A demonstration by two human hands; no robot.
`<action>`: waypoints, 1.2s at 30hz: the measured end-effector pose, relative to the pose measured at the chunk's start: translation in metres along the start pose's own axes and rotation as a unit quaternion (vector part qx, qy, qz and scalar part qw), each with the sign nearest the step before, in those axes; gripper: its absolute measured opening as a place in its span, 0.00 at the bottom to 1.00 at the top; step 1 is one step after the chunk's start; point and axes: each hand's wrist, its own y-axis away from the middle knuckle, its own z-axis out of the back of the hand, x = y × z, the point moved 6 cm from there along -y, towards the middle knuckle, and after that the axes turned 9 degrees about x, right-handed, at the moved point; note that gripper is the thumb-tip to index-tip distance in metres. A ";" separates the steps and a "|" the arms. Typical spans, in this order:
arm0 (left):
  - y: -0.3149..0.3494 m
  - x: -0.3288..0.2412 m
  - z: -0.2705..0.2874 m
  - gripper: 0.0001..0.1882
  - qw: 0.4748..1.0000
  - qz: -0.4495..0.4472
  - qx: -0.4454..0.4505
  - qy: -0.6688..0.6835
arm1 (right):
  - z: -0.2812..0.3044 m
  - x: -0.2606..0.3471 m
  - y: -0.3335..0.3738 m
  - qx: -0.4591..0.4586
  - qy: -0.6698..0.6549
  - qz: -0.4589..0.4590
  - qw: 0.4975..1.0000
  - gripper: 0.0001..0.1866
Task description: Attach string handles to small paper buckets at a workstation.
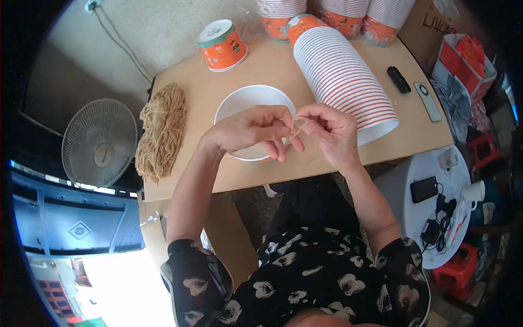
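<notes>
My left hand (253, 129) and my right hand (331, 133) meet over the near part of the table, both with fingers pinched. Between their fingertips runs a thin pale strand (297, 132), looped and partly hidden by the fingers. Just behind and beneath my left hand stands a round white paper tub (239, 101), its mouth facing up; the hand covers part of its inside. To the left lies a thick bundle of tan, crinkled strands (162, 131). A long nested stack of paper tubs (340, 71) lies on its side to the right, close behind my right hand.
One orange-and-green tub (223, 46) stands upside down at the back. Wrapped tub stacks (343, 16) line the rear edge. A black object (399, 80) and a grey remote-like device (427, 102) lie right. A fan (101, 143) stands left; a round side table (395, 182) holds a phone and cables.
</notes>
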 end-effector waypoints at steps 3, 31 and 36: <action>-0.002 0.006 0.006 0.05 0.998 -0.022 0.030 -0.040 | 0.004 -0.003 0.001 -0.020 0.065 0.019 0.998 0.06; 0.012 0.010 0.009 0.19 0.953 -0.123 -0.259 -0.096 | 0.012 -0.025 -0.005 -0.092 0.041 -0.085 0.991 0.05; 0.011 0.026 0.013 0.10 0.979 -0.086 -0.182 0.017 | 0.008 -0.024 -0.015 -0.068 0.017 -0.100 0.993 0.06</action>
